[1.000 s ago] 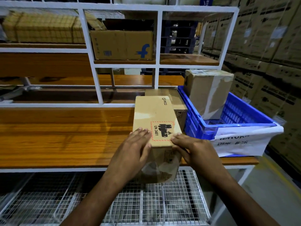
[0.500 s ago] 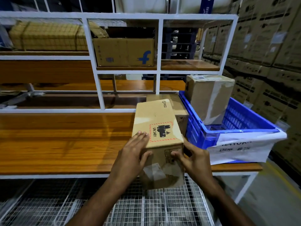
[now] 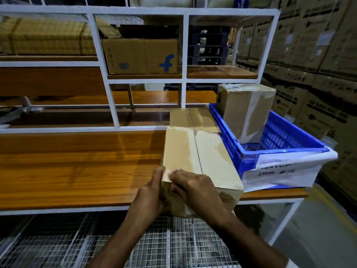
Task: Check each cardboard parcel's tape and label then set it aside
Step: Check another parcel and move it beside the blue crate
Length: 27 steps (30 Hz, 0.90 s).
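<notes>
1. Wood-grain bench [image 3: 73,167] fills the left, with a white rack [image 3: 114,115] behind it; a box marked with a blue "f" [image 3: 141,57] sits on an upper shelf, well apart from the work.
2. The left hand [image 3: 149,196] grips the near left corner of the parcel [image 3: 195,159], thumb up against the top edge and fingers curled along the left side.
3. The parcel sits at the bench's front edge, overhanging toward the person. Its top face shows the centre seam under clear, glossy tape [image 3: 199,151].
4. The right hand [image 3: 195,190] lies over the same near corner, fingers bent on the top edge and front face, holding the parcel.
5. Just behind the parcel lies another flat box [image 3: 191,117]; whether they touch I cannot tell.
6. To the right, a blue crate [image 3: 251,153] holds a taped box [image 3: 245,111] standing in its back corner. A white sheet [image 3: 280,173] with handwriting hangs over the crate's front.
7. Progress, as a judgement: the seam tape is being checked now. No label shows on the faces in view, so the label check and the setting aside seem left. The crate box probably awaits its turn, or is already done; the pictures do not settle which.
</notes>
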Tool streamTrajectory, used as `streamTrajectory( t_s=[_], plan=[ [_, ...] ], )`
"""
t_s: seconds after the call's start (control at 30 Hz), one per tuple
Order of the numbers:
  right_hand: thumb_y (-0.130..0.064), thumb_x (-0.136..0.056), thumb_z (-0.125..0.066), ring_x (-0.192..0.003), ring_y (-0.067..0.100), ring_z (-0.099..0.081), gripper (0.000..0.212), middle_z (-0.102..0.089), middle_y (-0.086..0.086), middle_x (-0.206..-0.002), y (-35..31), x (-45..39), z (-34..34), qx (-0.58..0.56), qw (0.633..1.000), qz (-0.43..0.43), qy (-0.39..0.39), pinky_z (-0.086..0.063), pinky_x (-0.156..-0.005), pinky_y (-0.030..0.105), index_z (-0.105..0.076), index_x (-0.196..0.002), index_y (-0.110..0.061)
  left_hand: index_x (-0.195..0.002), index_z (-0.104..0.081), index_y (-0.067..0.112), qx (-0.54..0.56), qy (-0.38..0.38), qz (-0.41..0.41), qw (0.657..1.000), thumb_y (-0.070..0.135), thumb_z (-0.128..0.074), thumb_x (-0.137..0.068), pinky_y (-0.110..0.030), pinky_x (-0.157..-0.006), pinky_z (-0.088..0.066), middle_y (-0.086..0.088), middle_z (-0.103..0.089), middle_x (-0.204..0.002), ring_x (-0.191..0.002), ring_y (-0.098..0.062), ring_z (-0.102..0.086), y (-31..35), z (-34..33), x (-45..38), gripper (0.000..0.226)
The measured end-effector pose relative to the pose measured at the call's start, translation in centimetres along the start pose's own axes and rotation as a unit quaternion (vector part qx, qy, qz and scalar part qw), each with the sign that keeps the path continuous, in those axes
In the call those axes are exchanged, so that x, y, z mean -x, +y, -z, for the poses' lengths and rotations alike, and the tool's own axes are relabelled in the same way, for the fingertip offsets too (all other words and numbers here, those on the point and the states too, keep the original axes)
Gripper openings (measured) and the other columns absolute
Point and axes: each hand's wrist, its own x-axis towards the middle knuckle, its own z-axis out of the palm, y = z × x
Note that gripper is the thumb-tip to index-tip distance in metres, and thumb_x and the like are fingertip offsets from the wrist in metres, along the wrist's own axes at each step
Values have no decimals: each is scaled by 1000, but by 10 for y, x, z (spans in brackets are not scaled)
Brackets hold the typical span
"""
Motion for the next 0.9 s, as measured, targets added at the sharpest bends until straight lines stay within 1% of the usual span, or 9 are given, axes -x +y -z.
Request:
streamTrajectory(
  t_s=[0.1, 0.17, 0.27, 0.33, 0.37, 0.43, 0.53, 0.63, 0.9],
  plan=[
    [-26, -85, -65, -93, 16, -70, 26, -71, -3, -111, -2, 2, -16, 18, 997, 3, -72, -58, -66, 33, -67, -110, -24, -118, -31, 39, 6, -13, 7, 1000, 15, -79, -75, -35, -56, -59, 8, -67, -95, -76, -6, -66, -11, 0, -6, 69],
    [-30, -86, -66, -95, 14, -70, 26, -71, -6, -113, -1, 3, -18, -16, 996, -13, -88, -58, -72, 31, -67, -112, -26, -110, -33, 35, 20, -27, 4, 999, 20, -78, -77, -34, -60, -58, 10, -63, -98, -80, -6, -65, -14, 0, -10, 59],
    [-51, -95, -54, -104, 9, -65, 38, -67, -9, -122, 13, -4, -4, -103, 984, -119, -87, -53, -88, 27, -63, -122, -26, -120, -32, 36, 53, -49, -10, 997, 58, -63, -85, -31, -80, -57, 9, -59, -122, -99, -4, -62, -7, 7, -17, 51],
    [-54, -99, -40, -118, 18, -58, 45, -57, 0, -137, 44, -10, -2, -39, 978, -170, -112, -47, -98, 32, -57, -128, -23, -142, -23, 30, 3, -73, 0, 997, 69, -36, -92, -41, -112, -37, 0, -24, -160, -137, -13, -41, -4, 10, -31, 65],
    [-53, -100, -36, -128, 22, -50, 50, -48, 5, -146, 62, -13, -3, 7, 972, -188, -140, -41, -106, 35, -50, -135, -21, -149, -17, 26, -37, -83, 11, 996, 64, -30, -96, -42, -120, -19, 3, -5, -162, -148, -15, -18, -3, 11, -41, 67],
    [-50, -102, -34, -145, 24, -29, 59, -30, 9, -158, 93, -20, -5, 61, 954, -210, -206, -24, -118, 39, -34, -149, -14, -148, -21, 19, -100, -99, 9, 990, 51, -29, -102, -41, -121, 2, -1, -6, -164, -150, -12, 5, 1, 10, -66, 57],
    [-47, -103, -31, -151, 23, -12, 64, -17, 10, -163, 122, -39, -11, 73, 944, -205, -247, -13, -122, 41, -20, -155, -11, -141, -29, 19, -166, -127, -14, 978, 41, -32, -103, -47, -122, 4, -7, -18, -162, -151, -16, 4, 7, -8, -111, 44],
    [-43, -105, -28, -152, 23, -9, 63, -12, 11, -164, 138, -64, -21, 84, 938, -194, -274, -10, -122, 42, -15, -157, -10, -155, -17, 18, -218, -132, -43, 966, 38, -26, -104, -44, -123, -2, -4, -12, -164, -151, -17, -3, 16, -33, -154, 55],
    [-38, -99, -15, -146, 25, -26, 62, -31, 12, -157, 167, -109, -46, 91, 943, -185, -260, -21, -117, 44, -30, -152, -9, -156, -17, 16, -223, -92, -67, 968, 30, -39, -101, -35, -122, -10, -5, -19, -163, -150, -18, -15, 25, -61, -218, 61]
  ],
)
